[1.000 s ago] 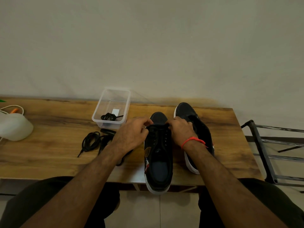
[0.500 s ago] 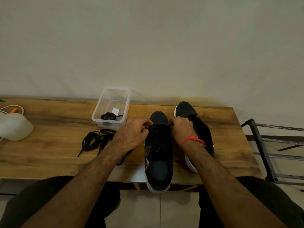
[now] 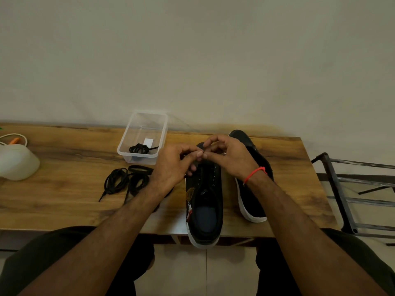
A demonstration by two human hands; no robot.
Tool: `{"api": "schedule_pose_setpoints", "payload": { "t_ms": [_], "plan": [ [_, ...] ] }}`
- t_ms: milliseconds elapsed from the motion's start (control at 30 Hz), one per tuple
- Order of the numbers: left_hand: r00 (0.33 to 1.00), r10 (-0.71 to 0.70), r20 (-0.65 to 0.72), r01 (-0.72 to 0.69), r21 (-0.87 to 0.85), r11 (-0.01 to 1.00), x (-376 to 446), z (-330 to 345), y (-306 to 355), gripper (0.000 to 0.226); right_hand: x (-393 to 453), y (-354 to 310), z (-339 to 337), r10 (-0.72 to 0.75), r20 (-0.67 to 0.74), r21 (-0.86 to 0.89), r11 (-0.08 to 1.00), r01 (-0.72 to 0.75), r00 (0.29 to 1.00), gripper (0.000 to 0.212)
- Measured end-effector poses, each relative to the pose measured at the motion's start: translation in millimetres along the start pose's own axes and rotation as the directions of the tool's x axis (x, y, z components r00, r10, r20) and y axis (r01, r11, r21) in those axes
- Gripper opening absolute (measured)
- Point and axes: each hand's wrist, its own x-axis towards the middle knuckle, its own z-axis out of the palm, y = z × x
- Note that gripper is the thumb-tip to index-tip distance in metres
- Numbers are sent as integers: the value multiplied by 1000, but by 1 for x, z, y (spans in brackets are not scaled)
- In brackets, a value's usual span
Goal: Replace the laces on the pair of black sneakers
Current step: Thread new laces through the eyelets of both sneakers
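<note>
Two black sneakers with white soles stand on the wooden table (image 3: 64,201). The nearer sneaker (image 3: 204,201) points away from me, its heel over the table's front edge. The second sneaker (image 3: 254,189) lies to its right. My left hand (image 3: 173,165) and my right hand (image 3: 228,155) meet above the toe end of the nearer sneaker, fingertips pinched together on a black lace that is mostly hidden by the fingers. My right wrist wears a red thread. Loose black laces (image 3: 126,181) lie coiled on the table to the left.
A clear plastic tub (image 3: 143,137) with one coiled black lace (image 3: 140,148) stands behind the loose laces. A white rounded object (image 3: 15,161) sits at the far left. A dark metal rack (image 3: 350,189) stands right of the table. A wall is behind.
Both hands have risen from the sides of the nearer sneaker's eyelets and come together above its toe end, fingertips now touching.
</note>
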Motion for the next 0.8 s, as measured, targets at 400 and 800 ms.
{"api": "schedule_pose_setpoints", "payload": {
  "t_ms": [400, 800],
  "plan": [
    [990, -44, 134, 11, 233, 973, -6, 12, -6, 12, -19, 0, 4, 442, 172, -464, 825, -323, 880, 49],
    [979, -24, 204, -53, 362, 931, -15, 34, -8, 18, -25, 2, -12, 481, 176, -154, 875, -459, 859, 21]
  ]
}}
